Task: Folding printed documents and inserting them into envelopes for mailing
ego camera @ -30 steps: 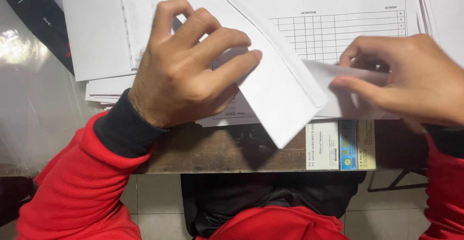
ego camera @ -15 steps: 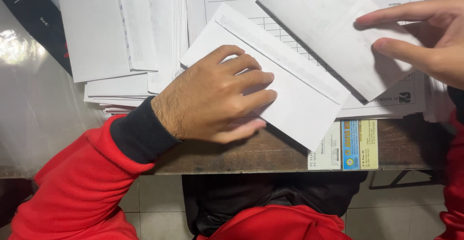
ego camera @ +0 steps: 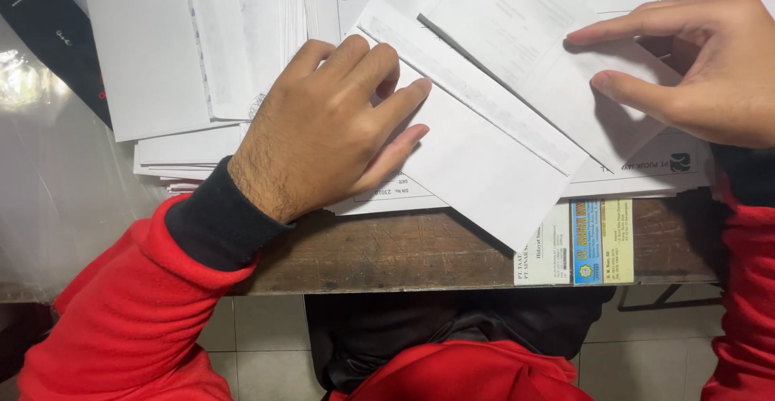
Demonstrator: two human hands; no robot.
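A white envelope lies slanted on printed forms, its flap open along the upper right edge. My left hand rests on its left end, fingers curled and pressing it down. My right hand pinches a folded white sheet between thumb and fingers. The sheet lies just beyond the envelope's flap, its lower edge touching or overlapping it. Both sleeves are red with black cuffs.
Stacks of white papers and printed forms cover the wooden desk. A black strap and clear plastic sheeting lie at the left. Coloured stickers sit on the desk's front edge.
My right hand drew the folded sheet away up and to the right, then brought it back towards the envelope's flap. My left hand shifted up and left on the envelope.
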